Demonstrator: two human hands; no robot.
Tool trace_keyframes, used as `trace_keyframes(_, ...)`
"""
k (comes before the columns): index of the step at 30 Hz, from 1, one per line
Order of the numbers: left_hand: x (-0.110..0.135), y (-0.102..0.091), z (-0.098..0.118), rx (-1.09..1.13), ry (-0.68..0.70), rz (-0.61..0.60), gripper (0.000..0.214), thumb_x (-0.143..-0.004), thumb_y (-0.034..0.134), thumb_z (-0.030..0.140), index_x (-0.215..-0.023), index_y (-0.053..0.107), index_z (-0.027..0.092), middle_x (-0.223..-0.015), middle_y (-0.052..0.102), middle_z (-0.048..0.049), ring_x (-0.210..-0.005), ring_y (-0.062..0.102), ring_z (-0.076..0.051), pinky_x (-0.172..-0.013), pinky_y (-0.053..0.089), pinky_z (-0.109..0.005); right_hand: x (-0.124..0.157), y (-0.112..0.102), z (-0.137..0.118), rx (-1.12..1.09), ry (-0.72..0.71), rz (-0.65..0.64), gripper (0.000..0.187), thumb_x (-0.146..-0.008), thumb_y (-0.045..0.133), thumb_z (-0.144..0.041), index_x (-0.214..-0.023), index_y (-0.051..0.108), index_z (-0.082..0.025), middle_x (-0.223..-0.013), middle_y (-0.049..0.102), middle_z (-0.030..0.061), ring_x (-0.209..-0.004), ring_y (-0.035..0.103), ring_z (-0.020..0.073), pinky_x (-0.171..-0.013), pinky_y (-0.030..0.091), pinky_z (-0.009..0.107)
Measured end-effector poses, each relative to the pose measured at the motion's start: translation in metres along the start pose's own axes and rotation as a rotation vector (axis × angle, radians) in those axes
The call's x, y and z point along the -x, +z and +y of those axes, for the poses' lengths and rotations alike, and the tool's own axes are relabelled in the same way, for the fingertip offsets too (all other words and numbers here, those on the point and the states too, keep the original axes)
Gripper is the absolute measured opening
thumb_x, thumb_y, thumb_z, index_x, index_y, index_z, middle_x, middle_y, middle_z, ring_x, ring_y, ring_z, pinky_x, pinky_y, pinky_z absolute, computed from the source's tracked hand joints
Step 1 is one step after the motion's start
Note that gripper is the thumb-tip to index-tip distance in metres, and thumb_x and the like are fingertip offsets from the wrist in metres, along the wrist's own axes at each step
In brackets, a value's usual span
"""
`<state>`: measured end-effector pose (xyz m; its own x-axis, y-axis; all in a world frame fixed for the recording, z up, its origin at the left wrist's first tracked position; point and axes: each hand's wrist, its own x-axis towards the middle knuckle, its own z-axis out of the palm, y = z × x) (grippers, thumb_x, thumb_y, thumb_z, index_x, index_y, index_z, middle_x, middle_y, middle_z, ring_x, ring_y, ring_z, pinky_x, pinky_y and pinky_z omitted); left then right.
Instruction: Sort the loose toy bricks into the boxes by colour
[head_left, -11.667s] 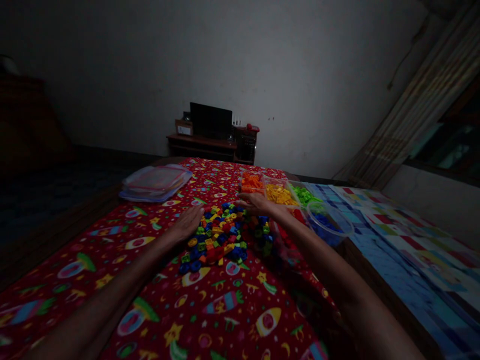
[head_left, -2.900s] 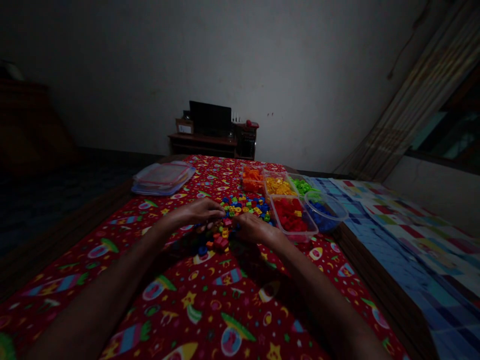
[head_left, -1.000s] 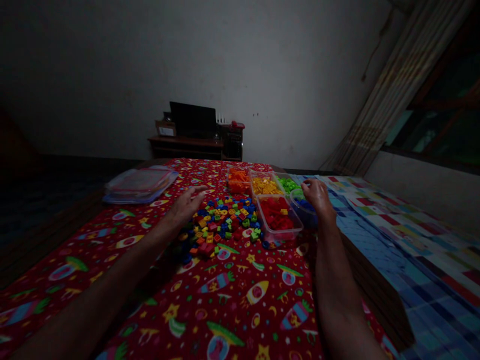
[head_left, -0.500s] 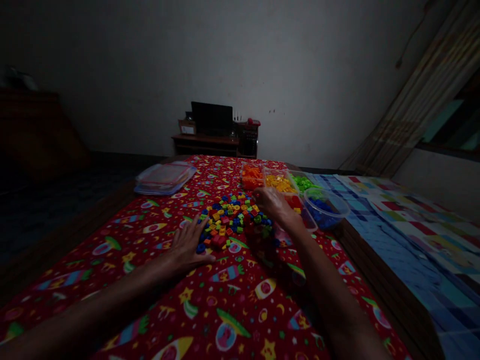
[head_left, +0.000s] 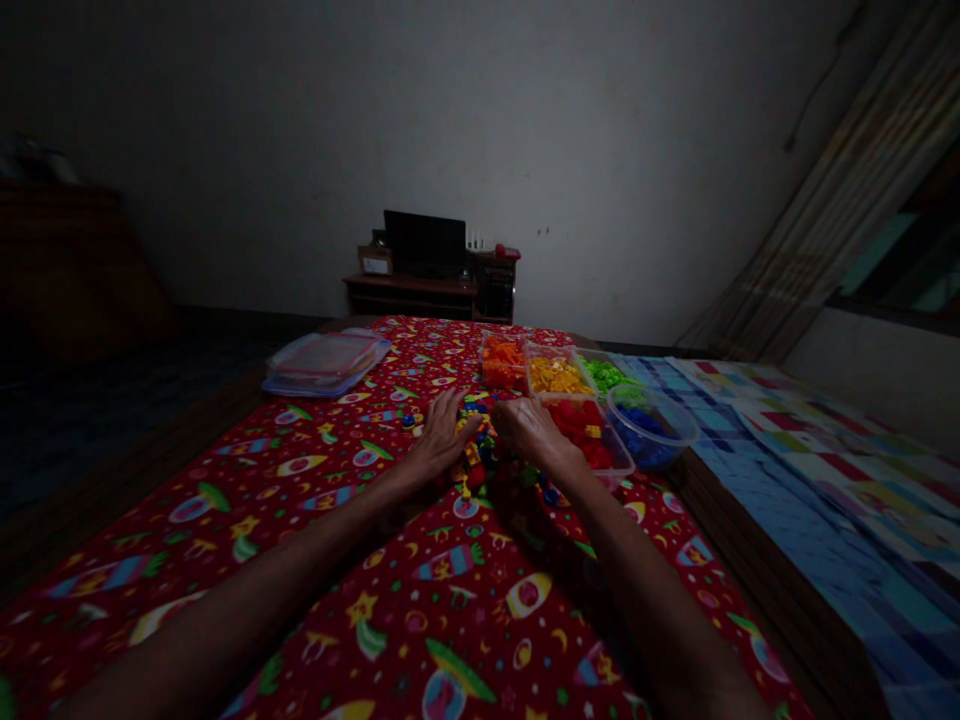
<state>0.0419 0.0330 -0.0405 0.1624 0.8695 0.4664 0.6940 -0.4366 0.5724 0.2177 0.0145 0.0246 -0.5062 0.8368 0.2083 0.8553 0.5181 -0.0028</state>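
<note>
Between my hands lies a pile of small mixed-colour toy bricks (head_left: 474,462) on the red patterned tablecloth (head_left: 420,620). My left hand (head_left: 442,435) rests against the pile's left side, fingers stretched out, holding nothing I can see. On the right side, my right hand (head_left: 531,430) is curled over the bricks with its fingers bent down; what they hold, if anything, is hidden. Just beyond it stand clear tubs of sorted bricks: orange (head_left: 504,362), yellow (head_left: 559,376), green (head_left: 606,374), red (head_left: 589,430) and blue (head_left: 645,430). One yellow piece lies among the red ones.
Stacked clear plastic lids (head_left: 326,362) lie at the table's far left. A bed with a blue checked sheet (head_left: 780,520) adjoins the table on the right. Against the far wall stands a desk (head_left: 412,292) with a black monitor (head_left: 425,242).
My left hand has moved right and forward, sweeping the pile's left side inward and leaving a few bricks behind. The right hand has shifted slightly left and down, showing more of the red tub.
</note>
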Motion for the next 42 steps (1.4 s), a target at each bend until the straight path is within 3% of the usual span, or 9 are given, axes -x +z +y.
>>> trace_keyframes(3,-0.013,-0.008,0.011,0.203,-0.057,-0.001,0.056,-0.093,0.017,0.048,-0.135,0.039,0.018,-0.142,0.043,-0.0110,-0.135,0.033,-0.020,-0.113,0.023,-0.042,0.001,0.004,-0.003,-0.031,0.012,0.033,0.025,-0.089,0.040,-0.014,-0.098,0.063,-0.013,-0.080,0.064,0.0085,-0.063,0.047,0.0132,-0.059,0.028,0.026)
trace_keyframes(6,-0.024,-0.030,0.008,0.317,-0.056,0.061,0.057,-0.092,0.018,0.048,-0.132,0.044,0.017,-0.137,0.050,-0.0103,-0.129,0.042,-0.020,-0.109,0.032,-0.038,0.003,0.007,-0.013,-0.094,-0.053,0.108,0.027,-0.087,0.045,-0.015,-0.110,0.060,-0.015,-0.089,0.066,0.0103,-0.078,0.055,0.0172,-0.068,0.036,0.026)
trace_keyframes(10,-0.027,-0.068,-0.027,0.151,-0.071,-0.021,0.050,-0.081,0.040,0.049,-0.112,0.062,0.016,-0.118,0.064,-0.0104,-0.112,0.056,-0.026,-0.101,0.040,-0.041,-0.001,0.015,-0.029,-0.166,-0.388,0.125,0.035,-0.082,0.056,-0.017,-0.117,0.059,-0.018,-0.120,0.058,0.0124,-0.111,0.050,0.0203,-0.089,0.038,0.029)
trace_keyframes(14,-0.022,-0.087,-0.068,0.058,-0.155,-0.233,0.043,-0.067,0.053,0.047,-0.093,0.070,0.017,-0.096,0.072,-0.0085,-0.090,0.064,-0.026,-0.079,0.050,-0.034,-0.008,0.019,-0.033,-0.157,-0.436,-0.042,0.017,-0.085,0.050,-0.012,-0.090,0.067,-0.014,-0.097,0.065,0.0100,-0.094,0.056,0.0161,-0.080,0.039,0.024)
trace_keyframes(17,-0.021,-0.084,-0.081,-0.002,-0.153,-0.367,0.033,-0.058,0.059,0.039,-0.081,0.071,0.019,-0.083,0.072,-0.0058,-0.078,0.064,-0.024,-0.069,0.049,-0.030,-0.005,0.012,-0.027,-0.116,-0.310,-0.091,0.019,-0.083,0.048,-0.007,-0.082,0.066,-0.013,-0.080,0.064,0.0066,-0.072,0.054,0.0121,-0.063,0.034,0.022)
trace_keyframes(20,-0.021,-0.077,-0.077,-0.079,-0.113,-0.411,0.029,-0.057,0.058,0.035,-0.078,0.070,0.020,-0.075,0.070,-0.0035,-0.070,0.061,-0.022,-0.062,0.046,-0.027,0.002,0.003,-0.019,-0.051,-0.208,-0.097,0.017,-0.082,0.049,-0.009,-0.081,0.065,-0.014,-0.071,0.061,0.0039,-0.059,0.045,0.0102,-0.056,0.025,0.025)
trace_keyframes(27,-0.020,-0.079,-0.054,-0.195,-0.007,-0.391,0.032,-0.067,0.053,0.038,-0.086,0.070,0.019,-0.076,0.068,-0.0035,-0.067,0.058,-0.018,-0.060,0.042,-0.025,0.003,0.005,-0.016,0.049,-0.087,0.009,0.021,-0.088,0.044,-0.013,-0.091,0.064,-0.016,-0.072,0.060,0.0048,-0.060,0.045,0.0129,-0.059,0.025,0.027)
trace_keyframes(35,-0.012,-0.058,-0.048,-0.137,0.149,-0.422,0.034,-0.072,0.052,0.032,-0.099,0.070,0.020,-0.095,0.067,-0.0075,-0.090,0.060,-0.022,-0.081,0.046,-0.029,0.003,0.016,-0.052,-0.099,-0.234,0.029,0.024,-0.086,0.045,-0.012,-0.104,0.060,-0.017,-0.090,0.064,0.0066,-0.072,0.053,0.0146,-0.062,0.032,0.025)
trace_keyframes(42,-0.021,-0.071,-0.057,0.031,-0.019,-0.467,0.033,-0.067,0.060,0.041,-0.090,0.072,0.021,-0.084,0.072,-0.0030,-0.079,0.064,-0.022,-0.072,0.049,-0.028,0.003,0.039,-0.038,-0.020,-0.187,-0.012,0.020,-0.086,0.048,-0.014,-0.100,0.062,-0.016,-0.083,0.063,0.0088,-0.078,0.053,0.0187,-0.072,0.035,0.028)
